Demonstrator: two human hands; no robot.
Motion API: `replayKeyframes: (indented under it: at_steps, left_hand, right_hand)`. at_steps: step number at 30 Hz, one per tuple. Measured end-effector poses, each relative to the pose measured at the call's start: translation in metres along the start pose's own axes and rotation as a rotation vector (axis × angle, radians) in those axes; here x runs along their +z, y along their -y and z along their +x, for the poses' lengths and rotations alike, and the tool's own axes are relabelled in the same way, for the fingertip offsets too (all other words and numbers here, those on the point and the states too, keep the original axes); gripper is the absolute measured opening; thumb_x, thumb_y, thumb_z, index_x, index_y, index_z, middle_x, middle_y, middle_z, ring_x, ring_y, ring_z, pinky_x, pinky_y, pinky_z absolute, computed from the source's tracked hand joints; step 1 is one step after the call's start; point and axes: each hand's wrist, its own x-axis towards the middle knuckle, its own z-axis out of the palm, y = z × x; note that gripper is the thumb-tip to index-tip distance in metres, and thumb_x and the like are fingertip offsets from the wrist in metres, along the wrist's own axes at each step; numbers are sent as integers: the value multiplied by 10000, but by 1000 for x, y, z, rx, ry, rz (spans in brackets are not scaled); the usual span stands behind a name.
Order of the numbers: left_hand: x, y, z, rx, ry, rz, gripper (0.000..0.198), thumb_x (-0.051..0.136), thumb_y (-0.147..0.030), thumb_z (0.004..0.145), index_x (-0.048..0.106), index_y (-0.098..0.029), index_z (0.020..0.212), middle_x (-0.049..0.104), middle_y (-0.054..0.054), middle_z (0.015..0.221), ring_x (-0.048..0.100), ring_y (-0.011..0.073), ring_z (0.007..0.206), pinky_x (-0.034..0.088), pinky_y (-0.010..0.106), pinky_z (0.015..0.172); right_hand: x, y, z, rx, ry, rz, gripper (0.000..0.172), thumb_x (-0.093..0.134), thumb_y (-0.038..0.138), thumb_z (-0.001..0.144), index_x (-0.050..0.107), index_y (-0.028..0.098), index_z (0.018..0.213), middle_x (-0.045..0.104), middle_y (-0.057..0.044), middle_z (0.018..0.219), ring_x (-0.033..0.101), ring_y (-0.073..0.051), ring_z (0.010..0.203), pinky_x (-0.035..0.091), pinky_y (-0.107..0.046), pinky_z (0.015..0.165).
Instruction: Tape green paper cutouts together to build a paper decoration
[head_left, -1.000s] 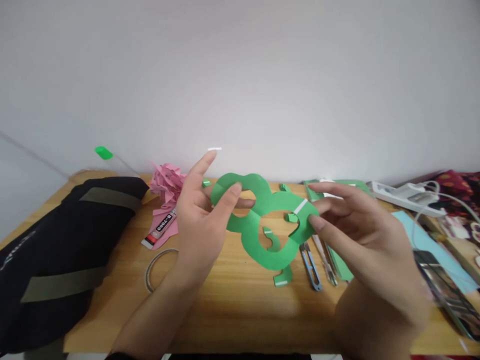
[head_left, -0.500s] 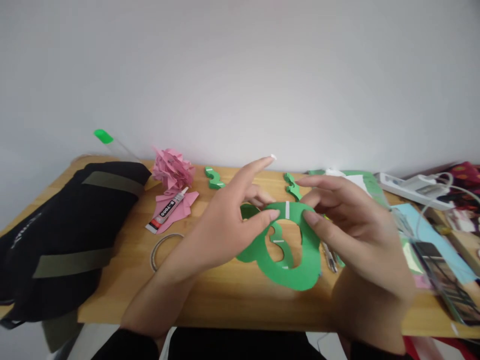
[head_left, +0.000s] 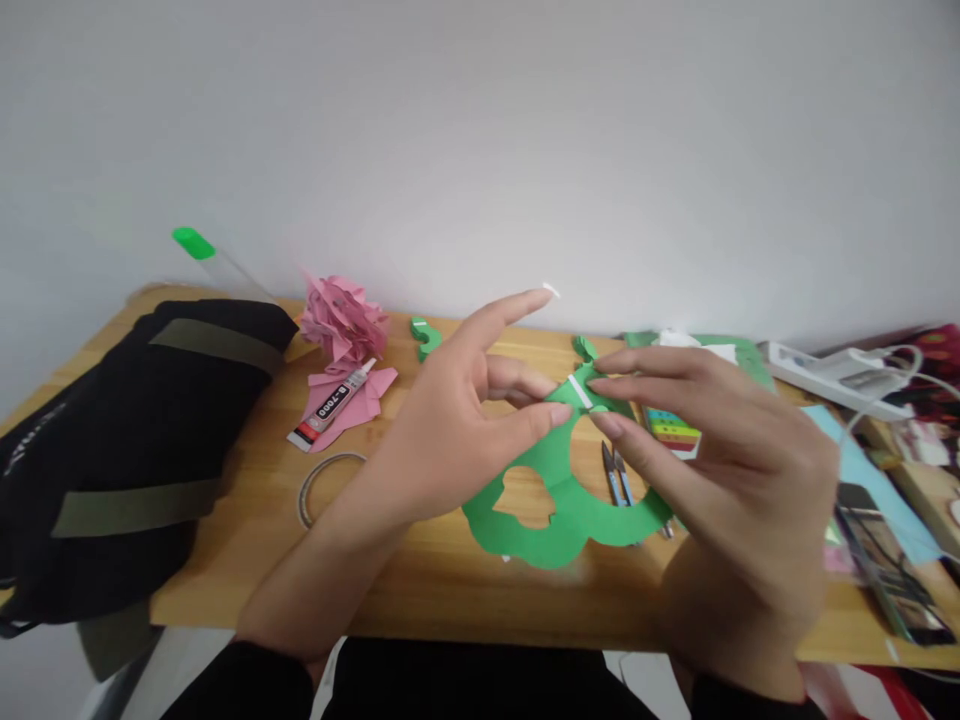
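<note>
Between my hands is a green paper cutout with rounded edges and openings, held above the table. A white strip lies across its upper part. My left hand pinches the cutout with thumb and fingers left of the strip; its index finger points up with a small white piece on the tip. My right hand grips the paper between thumb and fingers just right of the strip. Smaller curled green paper pieces lie at the back, one partly behind my right fingers.
On the left are a black bag, a crumpled pink paper ball, a glue tube and a tape roll. Thread snips lie behind the cutout. Rightward are a power strip and a phone.
The cutout has turned and spread, showing more of its lobes. My right fingers have closed down beside the white strip. The snips have come into view.
</note>
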Motion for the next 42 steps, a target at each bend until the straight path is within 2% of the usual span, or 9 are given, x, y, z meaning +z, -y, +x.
replayKeyframes:
  at_steps: [6,12,17,22,29,33,36,42]
  left_hand:
    - [5,-1,-4,71,-57,110,706,685,-67,776,435,-268,1405,730,-74,762,700,126,839,577,294,858]
    - [6,-1,-5,108,-73,191,723,686,-98,768,437,-338,1403,734,-96,771,712,160,875,553,339,949]
    - [6,-4,-5,122,-57,258,734,666,-87,794,385,-235,1456,749,-69,783,703,140,865,512,324,1015]
    - [6,-4,-6,127,-43,259,739,648,-69,798,368,-205,1469,748,-58,784,697,135,843,529,311,975]
    - [6,0,-6,82,-61,201,750,670,-131,793,378,-306,1462,749,-74,797,711,154,857,569,318,911]
    - [7,0,-7,64,-66,168,776,693,-135,763,396,-335,1451,744,-79,779,715,158,804,591,305,842]
    - [8,0,-7,53,-68,149,773,685,-125,775,387,-312,1463,749,-66,788,707,152,784,591,314,844]
    - [7,-1,-4,16,-33,82,787,682,-116,779,356,-251,1482,752,-49,760,690,141,741,588,299,801]
  right_hand:
    - [-1,0,-1,-30,45,-28,167,697,109,822,711,246,918,750,-19,917,708,-190,884,577,-329,739]
    - [-6,2,1,-65,96,-49,186,654,97,844,714,258,915,747,-30,887,704,-201,861,573,-363,736]
    - [-5,0,1,-91,118,-62,236,636,93,853,707,289,962,748,-20,909,697,-213,860,562,-395,746]
    - [-8,0,1,-82,93,-82,248,635,74,843,705,283,954,746,-23,902,695,-216,860,558,-393,761]
    - [-11,1,3,-97,132,-75,161,671,118,834,695,256,913,741,-46,917,700,-219,834,553,-378,724]
    - [-10,0,4,-139,128,-108,184,653,96,839,683,262,911,741,-39,901,701,-214,835,556,-372,713]
    - [-9,-2,3,-178,138,-129,196,658,97,835,686,272,918,744,-33,903,700,-209,828,561,-368,712]
    - [-7,-3,-2,-240,79,-223,212,673,90,825,681,268,941,753,-23,886,691,-202,783,542,-374,704]
